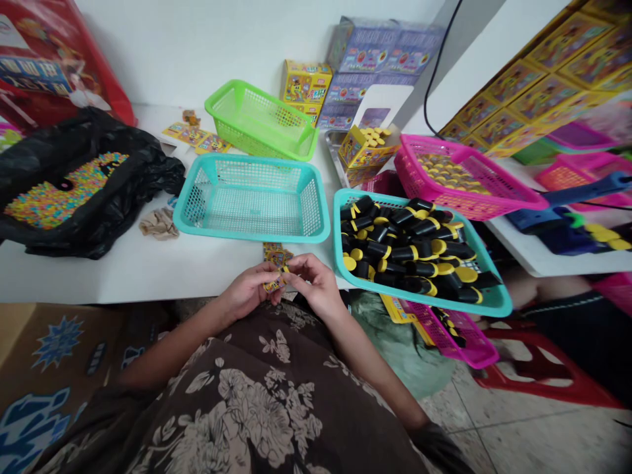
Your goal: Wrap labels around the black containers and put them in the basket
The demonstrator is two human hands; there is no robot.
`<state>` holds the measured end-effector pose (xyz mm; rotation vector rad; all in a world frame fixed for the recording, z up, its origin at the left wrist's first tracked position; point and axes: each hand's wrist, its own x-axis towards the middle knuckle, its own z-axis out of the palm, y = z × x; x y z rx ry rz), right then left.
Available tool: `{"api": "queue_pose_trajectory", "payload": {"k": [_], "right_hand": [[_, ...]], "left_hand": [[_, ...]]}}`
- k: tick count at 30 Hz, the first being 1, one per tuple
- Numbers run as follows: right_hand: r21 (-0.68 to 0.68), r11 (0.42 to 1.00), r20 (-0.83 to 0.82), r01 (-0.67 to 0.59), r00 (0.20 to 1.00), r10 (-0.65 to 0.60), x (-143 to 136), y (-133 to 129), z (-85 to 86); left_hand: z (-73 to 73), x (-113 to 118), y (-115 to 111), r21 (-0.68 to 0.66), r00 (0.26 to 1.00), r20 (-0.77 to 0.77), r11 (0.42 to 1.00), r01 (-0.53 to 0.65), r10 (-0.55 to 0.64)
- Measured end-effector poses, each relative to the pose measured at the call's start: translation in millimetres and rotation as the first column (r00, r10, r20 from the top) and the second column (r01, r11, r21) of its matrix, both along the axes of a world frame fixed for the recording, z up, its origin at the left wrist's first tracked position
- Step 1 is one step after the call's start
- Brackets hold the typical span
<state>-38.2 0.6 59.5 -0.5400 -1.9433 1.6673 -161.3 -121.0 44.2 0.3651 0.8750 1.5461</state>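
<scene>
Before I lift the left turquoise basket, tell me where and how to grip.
Probably from above, by the rim at both short ends: the left turquoise basket sits upright with its rim all round, and its right end lies close to the loaded basket. Free your left hand and right hand of the small printed piece first.

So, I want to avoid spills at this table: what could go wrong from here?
The heaped teal basket appears to overhang the near edge of the table, so a bump might tip black containers out. The small yellow printed piece pinched in the hands could slip and drop. The open black bag of colourful pellets might spill if knocked.
</scene>
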Motion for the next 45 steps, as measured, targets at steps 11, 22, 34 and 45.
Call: {"api": "queue_pose_trajectory", "payload": {"k": [11,22,34,45], "right_hand": [[0.315,0.947,-0.11,-0.061,0.989,0.1,1,1,1.8],[0.651,0.743,-0.222,0.157,0.975,-0.011,6,-8,5.9],[0.686,0.706,-0.217,0.176,0.976,-0.032,5,-10,6.5],[0.782,0.591,-0.223,0.199,0.974,-0.034,5,-12,-2.1]], "left_hand": [[-0.1,-2,1,0.062,0.999,0.052,0.998,-0.014,0.011],[-2.7,-2,8,-0.001,0.992,0.103,0.997,-0.079,0.078],[21.2,-1,9,0.044,0.978,0.138,0.985,-0.166,0.159],[15.9,6,12,-0.018,0.946,0.23,0.973,-0.232,0.229]]}}
